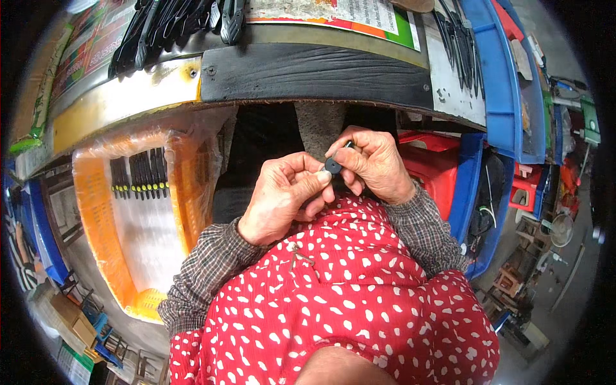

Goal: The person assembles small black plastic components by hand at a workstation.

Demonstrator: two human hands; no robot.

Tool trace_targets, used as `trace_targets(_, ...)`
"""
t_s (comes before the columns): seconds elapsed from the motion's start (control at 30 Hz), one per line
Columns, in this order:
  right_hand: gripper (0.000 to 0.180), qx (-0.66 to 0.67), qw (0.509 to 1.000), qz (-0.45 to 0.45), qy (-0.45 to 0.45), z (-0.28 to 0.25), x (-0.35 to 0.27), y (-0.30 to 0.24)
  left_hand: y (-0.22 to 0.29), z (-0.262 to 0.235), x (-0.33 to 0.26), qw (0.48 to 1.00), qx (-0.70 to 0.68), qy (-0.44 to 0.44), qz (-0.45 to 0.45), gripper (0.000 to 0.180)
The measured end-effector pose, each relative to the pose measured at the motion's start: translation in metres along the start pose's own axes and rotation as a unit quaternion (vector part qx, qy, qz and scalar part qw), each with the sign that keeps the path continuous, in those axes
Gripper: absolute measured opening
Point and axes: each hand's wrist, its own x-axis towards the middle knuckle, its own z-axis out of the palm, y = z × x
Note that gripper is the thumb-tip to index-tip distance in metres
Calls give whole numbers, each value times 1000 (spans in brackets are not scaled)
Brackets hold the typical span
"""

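Observation:
Over my lap, in front of the bench edge, my two hands meet around a small black round disc (333,166) with a hole in its middle. My left hand (277,196) pinches the disc between thumb and fingers. Close against it, the fingers of my right hand (377,164) are closed on a small dark piece with a shiny edge (349,145). Fingers hide most of that piece, and I cannot tell whether it is joined to the disc.
An orange plastic crate (101,221) lined with clear film stands at left, holding black slender pieces (142,173) with yellow-green bands. Black parts (176,29) lie on the bench (314,74). Blue bins (500,77) and a red stool (431,163) are at right.

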Motion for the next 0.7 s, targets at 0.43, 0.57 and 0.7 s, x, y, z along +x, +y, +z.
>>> trace_targets(0.43, 20, -212, 957, -181, 79, -3, -16, -73, 41, 16, -7, 988, 125, 12, 89, 7)
trace_targets(0.57, 15, -405, 828, -329, 205, -22, 7, -107, 52, 19, -6, 981, 128, 0, 145, 6)
trace_targets(0.7, 18, -537, 702, -382, 271, -56, 43, -127, 61, 23, -6, 977, 131, 11, 170, 7)
